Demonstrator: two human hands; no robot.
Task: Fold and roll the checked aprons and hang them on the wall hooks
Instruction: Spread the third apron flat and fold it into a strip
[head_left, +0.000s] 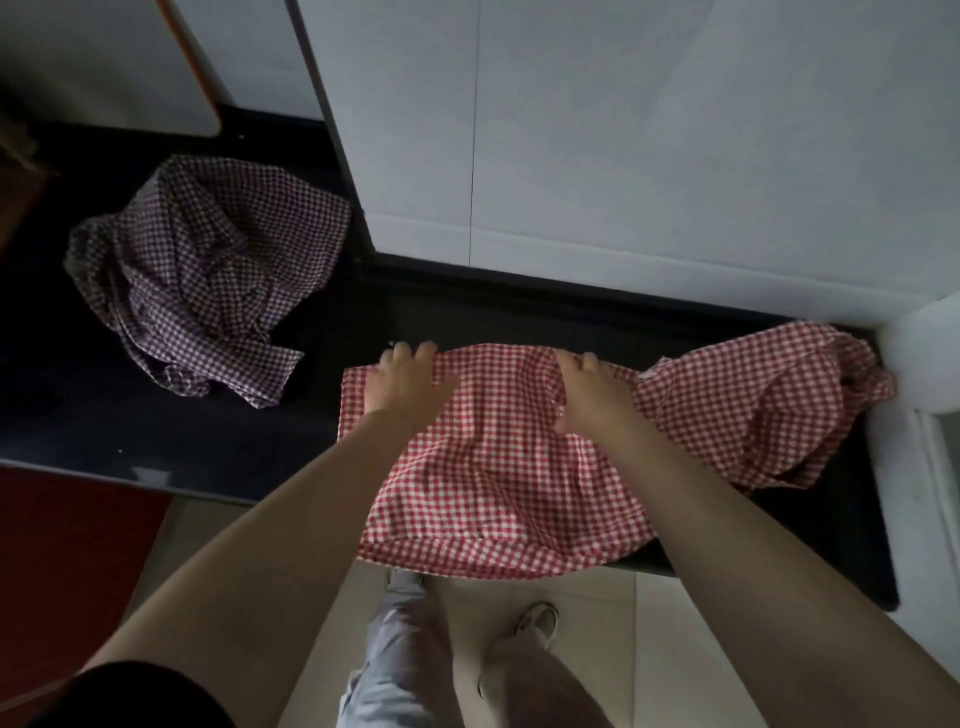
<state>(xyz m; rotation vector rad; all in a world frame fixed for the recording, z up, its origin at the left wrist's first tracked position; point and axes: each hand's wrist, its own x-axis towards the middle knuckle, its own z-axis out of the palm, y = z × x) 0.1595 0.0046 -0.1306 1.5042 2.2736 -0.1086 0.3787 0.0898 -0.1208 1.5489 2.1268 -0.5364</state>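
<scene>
Two aprons are being counted on the dark counter (156, 426), and no hooks are being shown. At about nine o'clock from the hands, the purple apron (208, 270) is lying crumpled in a heap, well apart from both hands and untouched. The red apron (498, 483) is being worked on: it is lying with its long axis running from nine o'clock to three o'clock, its near edge hanging over the counter's front edge at six o'clock, its right end bunched against the white wall (675, 156) at three o'clock.

The left hand (402, 384) is being laid on the cloth near its left end, the fingers bent over the far edge at twelve o'clock; whether that edge is being pinched or only pressed cannot be told. The right hand (592, 395) is being set near the cloth's middle, its fingers curled into a gathered ridge of fabric, which appears to be gripped.

The unspread bulk is lying at three o'clock from the right hand, so that hand is judged the nearer one for drawing it flat before a fold is made. The purple apron is nearer the left hand.
</scene>
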